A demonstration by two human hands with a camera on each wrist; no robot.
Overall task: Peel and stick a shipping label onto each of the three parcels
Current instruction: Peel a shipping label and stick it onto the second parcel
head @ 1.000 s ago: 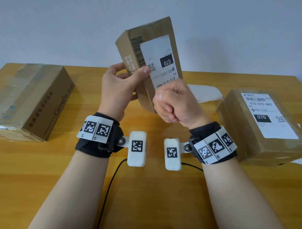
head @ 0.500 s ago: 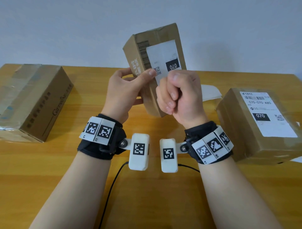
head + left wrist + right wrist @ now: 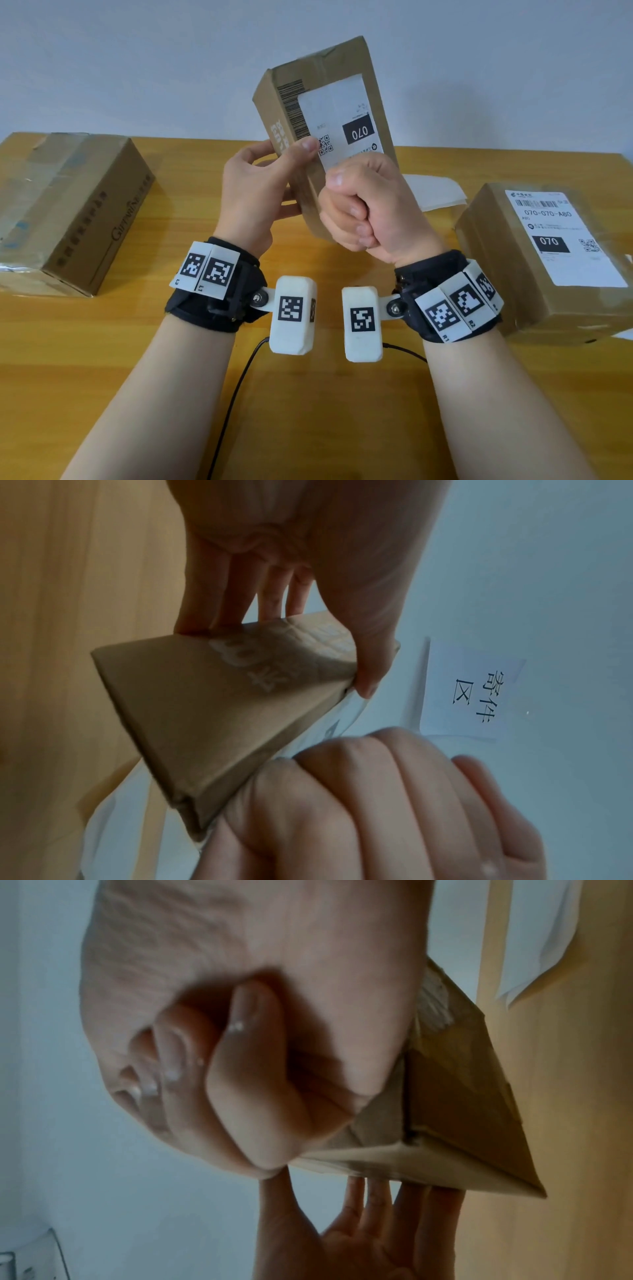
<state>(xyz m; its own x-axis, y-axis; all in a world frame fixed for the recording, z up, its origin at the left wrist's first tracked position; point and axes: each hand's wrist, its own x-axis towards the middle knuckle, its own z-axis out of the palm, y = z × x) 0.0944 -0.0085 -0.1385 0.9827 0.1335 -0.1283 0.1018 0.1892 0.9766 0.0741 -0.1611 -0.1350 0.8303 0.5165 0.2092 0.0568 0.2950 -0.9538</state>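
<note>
My left hand (image 3: 253, 185) grips a small brown parcel (image 3: 342, 78) and holds it upright above the table. Its thumb lies on the white shipping label (image 3: 342, 113), near the QR code, and its fingers are behind the box (image 3: 212, 710). My right hand (image 3: 366, 202) is a closed fist pressed against the lower part of that label and holds nothing. The right wrist view shows the curled fingers (image 3: 240, 1069) beside the parcel's corner (image 3: 455, 1096). A second parcel (image 3: 496, 267) at the right carries a label (image 3: 561, 240). A third parcel (image 3: 68, 212) at the left shows no label.
A white sheet of backing paper (image 3: 435, 192) lies on the wooden table (image 3: 308, 411) behind my right hand. A black cable (image 3: 233, 394) runs across the table under my forearms. A paper sign (image 3: 472, 693) hangs on the wall behind.
The held parcel has shifted a little to the right and stands more upright. My right fist has slid up onto the label's lower part. The left grip is unchanged.
</note>
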